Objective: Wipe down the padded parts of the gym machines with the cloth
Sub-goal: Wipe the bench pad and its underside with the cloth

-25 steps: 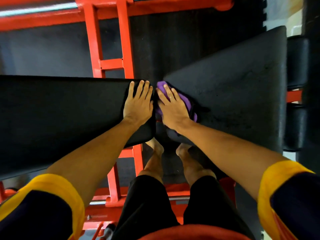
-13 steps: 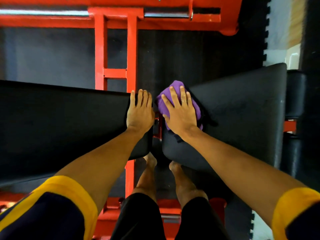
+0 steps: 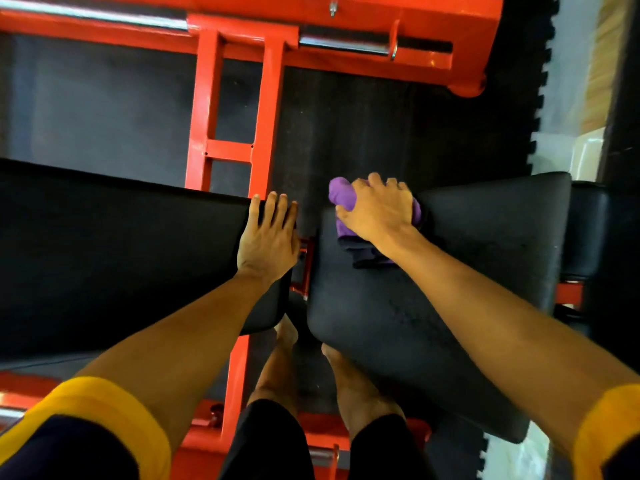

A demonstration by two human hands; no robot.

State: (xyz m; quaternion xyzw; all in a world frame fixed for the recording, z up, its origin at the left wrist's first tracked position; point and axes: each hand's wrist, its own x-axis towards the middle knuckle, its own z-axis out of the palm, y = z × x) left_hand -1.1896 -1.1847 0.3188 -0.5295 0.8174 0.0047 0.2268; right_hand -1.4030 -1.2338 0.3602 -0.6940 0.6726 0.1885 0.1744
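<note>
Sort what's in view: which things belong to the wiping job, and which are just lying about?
Job: cloth, gripped by right hand; right pad under it; left pad, with left hand resting flat on it.
Just there: red frame; steel bar; floor mat.

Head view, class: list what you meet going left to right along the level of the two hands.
In order: long black bench pad → left hand → red frame bracket → right hand gripping the purple cloth → black seat pad → black roller pad.
</note>
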